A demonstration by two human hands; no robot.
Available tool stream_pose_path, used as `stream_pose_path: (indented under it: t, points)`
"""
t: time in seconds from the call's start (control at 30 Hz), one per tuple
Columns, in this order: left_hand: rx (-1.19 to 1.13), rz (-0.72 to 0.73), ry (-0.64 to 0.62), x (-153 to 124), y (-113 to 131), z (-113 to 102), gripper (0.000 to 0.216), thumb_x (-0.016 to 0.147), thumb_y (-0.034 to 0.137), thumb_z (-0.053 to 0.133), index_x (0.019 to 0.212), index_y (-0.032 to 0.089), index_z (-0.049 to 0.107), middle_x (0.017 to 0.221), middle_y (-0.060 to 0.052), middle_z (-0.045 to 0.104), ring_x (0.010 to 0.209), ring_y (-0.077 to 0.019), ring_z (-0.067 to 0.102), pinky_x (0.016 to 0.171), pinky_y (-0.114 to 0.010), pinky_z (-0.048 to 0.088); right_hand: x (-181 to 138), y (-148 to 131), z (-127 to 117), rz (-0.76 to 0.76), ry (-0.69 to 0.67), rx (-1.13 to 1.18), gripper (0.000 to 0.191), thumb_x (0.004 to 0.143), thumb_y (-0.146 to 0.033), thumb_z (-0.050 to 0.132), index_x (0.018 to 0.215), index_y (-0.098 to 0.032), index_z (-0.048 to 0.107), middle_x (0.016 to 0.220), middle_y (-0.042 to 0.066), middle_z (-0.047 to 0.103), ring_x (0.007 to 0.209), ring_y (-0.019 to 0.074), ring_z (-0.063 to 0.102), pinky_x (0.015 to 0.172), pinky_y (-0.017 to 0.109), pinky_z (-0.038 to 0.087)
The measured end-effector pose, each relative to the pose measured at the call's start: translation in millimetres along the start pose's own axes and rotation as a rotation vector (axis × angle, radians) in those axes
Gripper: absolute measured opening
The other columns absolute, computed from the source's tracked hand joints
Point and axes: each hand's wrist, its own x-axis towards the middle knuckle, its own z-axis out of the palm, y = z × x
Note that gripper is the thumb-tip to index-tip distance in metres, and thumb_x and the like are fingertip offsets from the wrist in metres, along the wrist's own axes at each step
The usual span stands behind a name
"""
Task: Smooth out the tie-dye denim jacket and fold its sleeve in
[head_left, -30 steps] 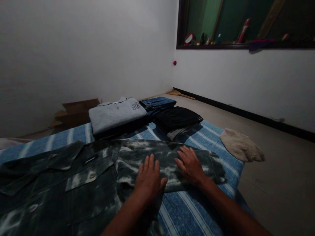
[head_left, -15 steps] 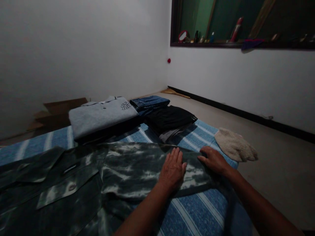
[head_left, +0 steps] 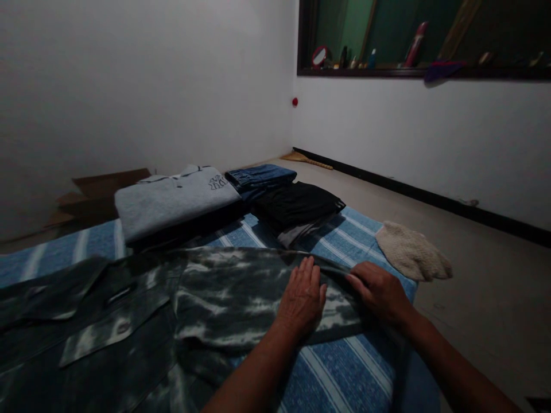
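A dark green jacket (head_left: 124, 304) with whitish tie-dye streaks and a buttoned pocket flap lies spread out. Its sleeve (head_left: 232, 298) stretches to the right across the striped cover. My left hand (head_left: 302, 295) rests flat on the sleeve, its fingers stretched out and pressing the cloth. At the sleeve's far end, my right hand (head_left: 381, 292) pinches the upper edge of the cloth between thumb and fingers, lifting it slightly. The cuff is partly hidden under that hand.
Beyond the jacket, a folded grey shirt (head_left: 176, 201), folded jeans (head_left: 262, 178) and folded black clothing (head_left: 299, 209) lie on the blue striped cover (head_left: 336, 378). A beige knit glove (head_left: 411, 251) hangs over the right edge. A cardboard box (head_left: 101, 195) stands far left.
My right hand has closed on the sleeve end and raised its upper edge a little. My left hand stays in place on the sleeve.
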Motion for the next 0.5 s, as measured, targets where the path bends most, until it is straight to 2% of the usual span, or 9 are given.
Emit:
stream_pose_path:
  t: [0.1, 0.23, 0.33, 0.5]
  points:
    - [-0.015, 0.0, -0.003, 0, 0, -1, 0.038, 0.092, 0.025, 0.048, 0.126, 0.009, 0.044, 0.144, -0.022, 0.041, 0.136, -0.032, 0.036, 0.106, -0.051, 0.037, 11, -4, -5, 0.131, -0.066, -0.03, 0.028, 0.094, -0.033, 0.045, 0.076, -0.02, 0.061, 0.077, 0.003, 0.062, 0.073, 0.0173, 0.058, 0.064, 0.027, 0.035]
    - [-0.027, -0.005, -0.017, 1, 1, -3, 0.036, 0.092, 0.024, 0.049, 0.124, 0.011, 0.046, 0.144, -0.021, 0.042, 0.136, -0.0316, 0.035, 0.107, -0.051, 0.036, 29, -6, -14, 0.235, -0.212, -0.057, 0.016, 0.087, -0.029, 0.052, 0.079, -0.02, 0.063, 0.082, 0.004, 0.067, 0.076, 0.018, 0.061, 0.062, 0.027, 0.033]
    - [-0.019, -0.007, -0.037, 1, 2, -4, 0.036, 0.092, 0.024, 0.05, 0.125, 0.011, 0.046, 0.144, -0.021, 0.041, 0.136, -0.0323, 0.035, 0.108, -0.05, 0.036, 40, -5, -18, 0.251, -0.31, -0.064, 0.014, 0.083, -0.028, 0.054, 0.086, -0.02, 0.065, 0.086, 0.005, 0.07, 0.082, 0.0194, 0.063, 0.064, 0.027, 0.034]
    - [-0.02, -0.019, -0.053, 2, 3, -7, 0.036, 0.092, 0.024, 0.049, 0.126, 0.012, 0.046, 0.145, -0.021, 0.041, 0.137, -0.0323, 0.034, 0.107, -0.051, 0.036, 53, -1, -21, 0.226, -0.434, -0.12, 0.023, 0.08, -0.028, 0.053, 0.097, -0.02, 0.067, 0.096, 0.006, 0.071, 0.089, 0.0213, 0.064, 0.066, 0.027, 0.036]
